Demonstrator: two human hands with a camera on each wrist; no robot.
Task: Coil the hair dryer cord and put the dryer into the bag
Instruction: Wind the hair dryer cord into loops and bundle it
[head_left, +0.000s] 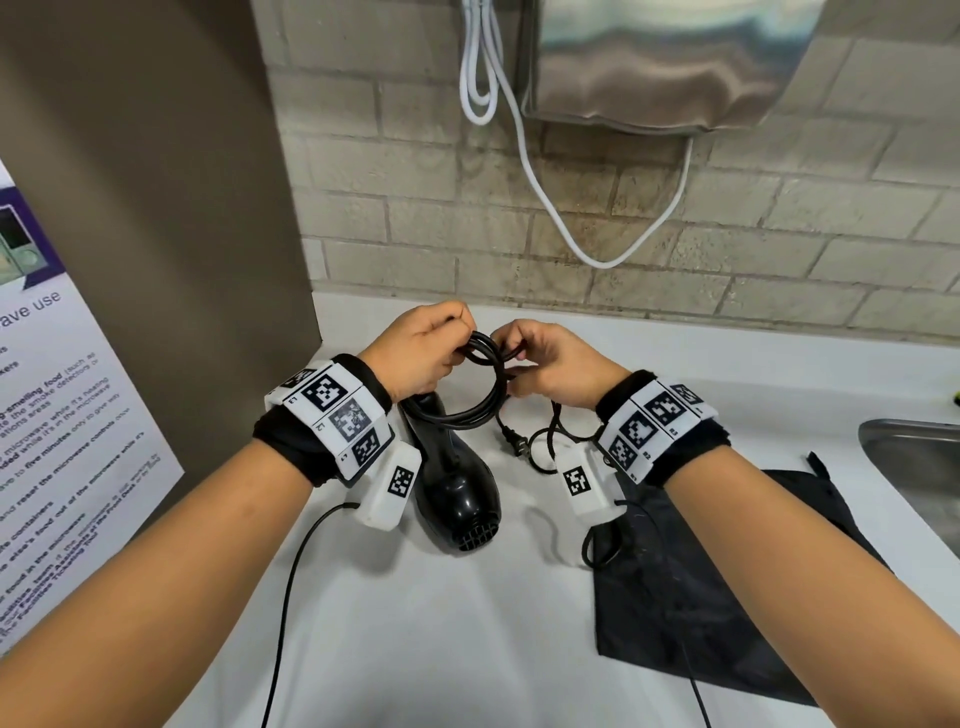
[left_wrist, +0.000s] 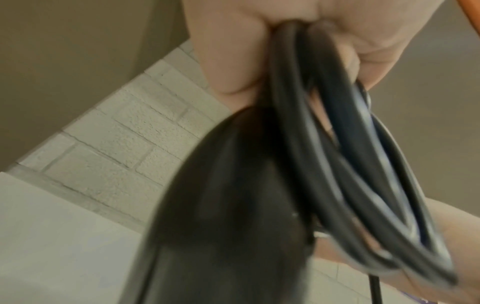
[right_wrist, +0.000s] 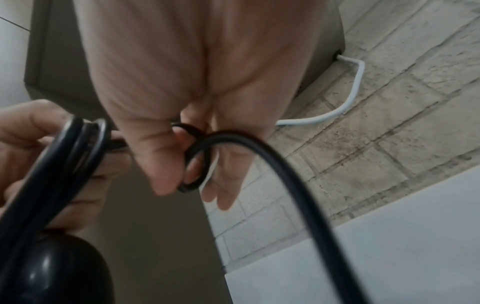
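On the table (head_left: 415, 623) the hair dryer (head_left: 457, 493) lies left of the bag (head_left: 701, 597), the coiled cord (head_left: 467, 395) above it between both hands, the sink (head_left: 914, 467) at far right.

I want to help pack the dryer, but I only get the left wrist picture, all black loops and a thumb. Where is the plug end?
Observer: The plug lies on the white counter, not yet wound into the coil.
Operator: Is the other hand helping?
Observer: Yes, the right hand pinches the cord beside the left hand, which grips the loops.
Operator: Where is the bag?
Observer: The black bag lies flat on the counter, to the right of the hair dryer.
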